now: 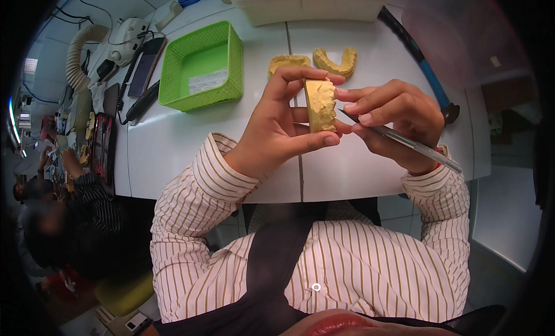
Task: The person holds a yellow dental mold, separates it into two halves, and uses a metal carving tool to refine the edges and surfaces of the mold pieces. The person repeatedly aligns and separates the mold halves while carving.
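Above the table, my left hand [272, 117] is closed around a yellow plaster dental model [321, 108], thumb along the bottom edge and fingers over the top. The row of teeth on the model faces right. In my right hand [399, 113] is a slim silver pen-like tool [413, 144], gripped like a pencil. Its dark, pointed tip is beside the teeth; I cannot tell whether it touches them. My right fingertips are close to the model's upper right edge. Behind my hands, two more yellow dental models [337, 63] lie on the white table [191, 157], one partly hidden by my left hand.
A green plastic basket [234, 76] with a paper label stands at the left. Next to it lie a phone [147, 67] and a black handpiece [141, 103]. A hammer [425, 64] with a black and blue handle rests at the right. A translucent box [312, 6] stands behind. Other people work far left.
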The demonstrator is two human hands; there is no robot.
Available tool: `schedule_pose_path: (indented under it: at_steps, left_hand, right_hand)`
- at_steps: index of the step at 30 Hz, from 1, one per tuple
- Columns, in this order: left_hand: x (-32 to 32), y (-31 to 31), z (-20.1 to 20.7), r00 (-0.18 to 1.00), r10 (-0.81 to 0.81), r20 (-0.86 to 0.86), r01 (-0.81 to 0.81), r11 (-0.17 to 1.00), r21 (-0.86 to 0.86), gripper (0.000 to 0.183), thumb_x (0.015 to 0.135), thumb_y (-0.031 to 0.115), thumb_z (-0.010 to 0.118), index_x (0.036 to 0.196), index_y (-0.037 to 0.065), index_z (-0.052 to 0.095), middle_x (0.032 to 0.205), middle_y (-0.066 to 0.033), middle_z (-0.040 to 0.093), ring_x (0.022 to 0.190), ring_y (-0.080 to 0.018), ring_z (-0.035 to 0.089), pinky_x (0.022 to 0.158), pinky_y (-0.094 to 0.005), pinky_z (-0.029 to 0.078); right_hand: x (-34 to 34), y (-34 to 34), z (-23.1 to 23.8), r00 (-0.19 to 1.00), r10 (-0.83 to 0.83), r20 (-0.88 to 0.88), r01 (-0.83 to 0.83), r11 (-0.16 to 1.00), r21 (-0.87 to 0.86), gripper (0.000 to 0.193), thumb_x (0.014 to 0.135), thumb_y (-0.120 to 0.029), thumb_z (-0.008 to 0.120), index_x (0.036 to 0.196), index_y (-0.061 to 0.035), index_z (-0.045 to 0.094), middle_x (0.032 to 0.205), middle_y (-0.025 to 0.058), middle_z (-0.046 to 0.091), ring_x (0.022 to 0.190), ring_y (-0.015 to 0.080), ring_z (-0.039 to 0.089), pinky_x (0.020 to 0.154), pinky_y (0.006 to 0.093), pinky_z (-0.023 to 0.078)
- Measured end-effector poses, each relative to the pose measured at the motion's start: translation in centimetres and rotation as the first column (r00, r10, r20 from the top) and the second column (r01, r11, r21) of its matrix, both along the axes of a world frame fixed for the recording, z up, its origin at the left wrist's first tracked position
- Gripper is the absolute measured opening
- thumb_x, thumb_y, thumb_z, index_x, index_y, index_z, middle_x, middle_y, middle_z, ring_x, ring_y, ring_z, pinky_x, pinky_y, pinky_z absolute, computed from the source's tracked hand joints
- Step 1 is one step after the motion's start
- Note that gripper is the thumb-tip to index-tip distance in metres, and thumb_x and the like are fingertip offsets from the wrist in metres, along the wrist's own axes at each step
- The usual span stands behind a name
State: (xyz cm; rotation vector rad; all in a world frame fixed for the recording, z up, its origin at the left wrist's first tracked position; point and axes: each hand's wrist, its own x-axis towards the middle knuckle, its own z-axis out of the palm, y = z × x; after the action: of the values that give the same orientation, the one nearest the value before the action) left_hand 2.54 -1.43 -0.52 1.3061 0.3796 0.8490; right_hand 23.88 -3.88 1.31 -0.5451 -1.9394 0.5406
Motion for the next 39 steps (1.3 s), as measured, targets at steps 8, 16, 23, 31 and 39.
schedule_pose_path:
  at_steps: [8,16,23,31,39]
  left_hand:
    - [0.06,0.34,-0.74,0.997,0.077,0.012,-0.077,0.981,0.175,0.066,0.075,-0.004,0.074,0.125,0.01,0.033,0.132,-0.0176,0.04,0.111,-0.0267,0.058,0.088,-0.036,0.059]
    - [0.11,0.32,-0.86,0.994,0.112,-0.003,-0.109,0.966,0.233,0.066,0.075,-0.006,0.074,0.125,0.011,0.033,0.131,-0.018,0.04,0.112,-0.026,0.058,0.088,-0.0363,0.059]
    - [-0.01,0.23,-0.75,0.993,0.115,-0.019,-0.109,0.971,0.211,0.066,0.075,-0.006,0.074,0.124,0.01,0.034,0.129,-0.0179,0.041,0.111,-0.0268,0.059,0.088,-0.0363,0.059]
    - [-0.16,0.09,-0.66,0.992,0.115,-0.055,-0.106,0.984,0.141,0.069,0.074,-0.001,0.076,0.127,0.011,0.034,0.132,-0.0193,0.043,0.119,-0.0257,0.052,0.094,-0.0358,0.055]
    - [-0.1,0.1,-0.59,0.991,0.121,-0.048,-0.113,0.982,0.151,0.066,0.074,-0.004,0.076,0.124,0.008,0.034,0.126,-0.0157,0.042,0.109,-0.0274,0.06,0.087,-0.0358,0.059]
  right_hand:
    - [-0.28,-0.2,0.03,0.999,-0.002,0.037,0.002,1.0,-0.013,0.019,0.075,0.001,0.076,0.08,-0.0044,0.059,0.091,0.0128,0.067,0.099,0.0328,0.066,0.08,0.0394,0.06]
    - [-0.54,-0.64,-0.03,0.998,-0.034,0.052,0.036,0.998,-0.044,0.018,0.074,0.0,0.076,0.079,-0.004,0.06,0.092,0.0122,0.068,0.101,0.0334,0.065,0.085,0.0399,0.058]
    - [-0.73,-0.7,0.16,0.996,-0.05,0.069,0.052,0.998,-0.042,0.017,0.074,0.0,0.076,0.079,-0.0041,0.06,0.092,0.0123,0.068,0.101,0.0325,0.066,0.084,0.0383,0.059]
    - [-0.36,-0.28,0.14,0.995,-0.017,0.094,0.02,0.999,-0.03,0.016,0.076,-0.001,0.076,0.08,-0.0032,0.061,0.089,0.0132,0.069,0.099,0.0318,0.067,0.086,0.0414,0.057]
    - [-0.57,-0.22,-0.17,1.0,0.012,0.007,-0.012,0.996,-0.083,0.015,0.076,-0.002,0.076,0.083,-0.0025,0.063,0.09,0.0142,0.069,0.097,0.0309,0.068,0.091,0.0446,0.054]
